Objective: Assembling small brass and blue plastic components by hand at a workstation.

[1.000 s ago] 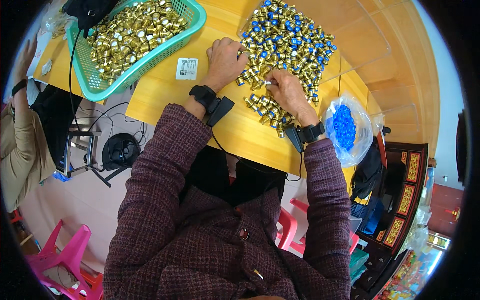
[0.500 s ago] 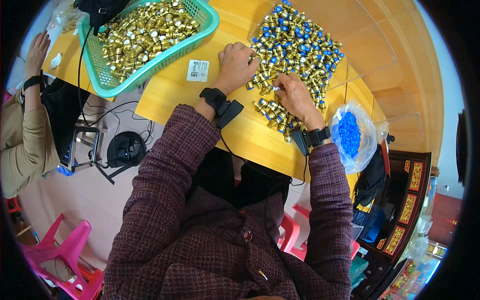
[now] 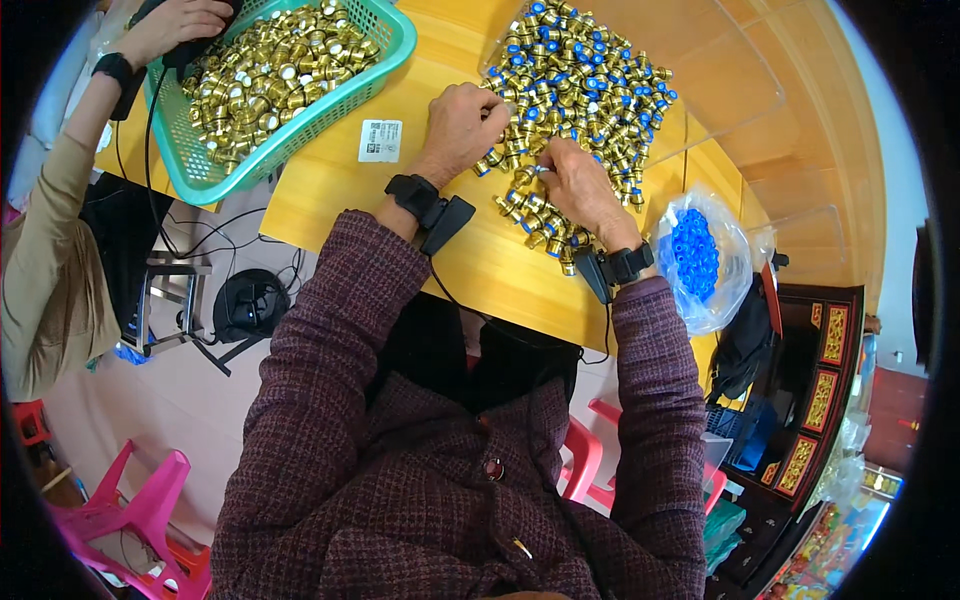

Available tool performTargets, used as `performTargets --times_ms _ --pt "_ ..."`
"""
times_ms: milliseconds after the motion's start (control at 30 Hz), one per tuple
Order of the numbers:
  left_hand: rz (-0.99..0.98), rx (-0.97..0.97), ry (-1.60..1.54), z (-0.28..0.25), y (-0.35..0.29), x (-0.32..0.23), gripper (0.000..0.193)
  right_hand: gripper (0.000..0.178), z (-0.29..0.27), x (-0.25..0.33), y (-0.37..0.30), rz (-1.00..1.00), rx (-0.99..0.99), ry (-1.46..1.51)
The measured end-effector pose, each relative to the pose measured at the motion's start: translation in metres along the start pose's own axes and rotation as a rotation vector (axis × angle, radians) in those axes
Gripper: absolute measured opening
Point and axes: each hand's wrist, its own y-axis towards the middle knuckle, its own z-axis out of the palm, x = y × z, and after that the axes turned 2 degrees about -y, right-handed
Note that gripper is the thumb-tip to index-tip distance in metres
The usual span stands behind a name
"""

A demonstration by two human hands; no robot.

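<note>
A large heap of brass fittings (image 3: 585, 85), many with blue ends, spreads over the yellow table. At the heap's left edge my left hand (image 3: 462, 130) is curled, thumb and forefinger drawn in against the fittings; what they grip is hidden. My right hand (image 3: 587, 190) reaches in at the near side, its fingers closed together. A small whitish bit shows at its fingertips, too small to name. Under and beside that hand lies a smaller cluster of fittings (image 3: 535, 212), close to the table's front edge.
A green plastic basket (image 3: 400, 50) full of brass fittings with some white ends stands at left. A co-worker's hand (image 3: 180, 25) is above its far-left corner. A clear bag of blue plastic parts (image 3: 697, 255) sits right of my wrist. A white label (image 3: 380, 141) lies on the table.
The co-worker's hand has come up and right to the basket's dark bundle. My hands stay at the heap with small finger movements; the whole view has shifted slightly.
</note>
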Motion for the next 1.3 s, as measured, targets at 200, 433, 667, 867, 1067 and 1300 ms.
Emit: performTargets --times_ms 200,433,667,867,1067,1300 --pt "0.027 -0.153 -0.19 -0.003 0.003 -0.006 0.021 0.014 0.006 -0.008 -0.001 -0.047 -0.078 0.033" --pt "-0.111 -0.084 -0.369 -0.006 0.003 -0.01 0.024 0.013 -0.017 -0.002 -0.003 0.108 -0.123 0.312" --pt "-0.483 0.267 -1.079 -0.011 0.004 -0.022 0.03 0.011 -0.026 0.023 0.01 0.066 -0.2 0.45" --pt "-0.586 0.504 -1.233 -0.019 0.005 -0.018 0.034 0.01 -0.019 0.036 0.022 -0.084 -0.304 0.644" --pt "-0.574 0.573 -1.185 -0.024 0.006 -0.016 0.032 0.008 -0.024 0.03 0.018 0.013 -0.31 0.567" --pt "-0.604 0.641 -1.173 -0.025 0.004 -0.015 0.032 0.005 -0.021 0.033 0.021 -0.004 -0.202 0.44"
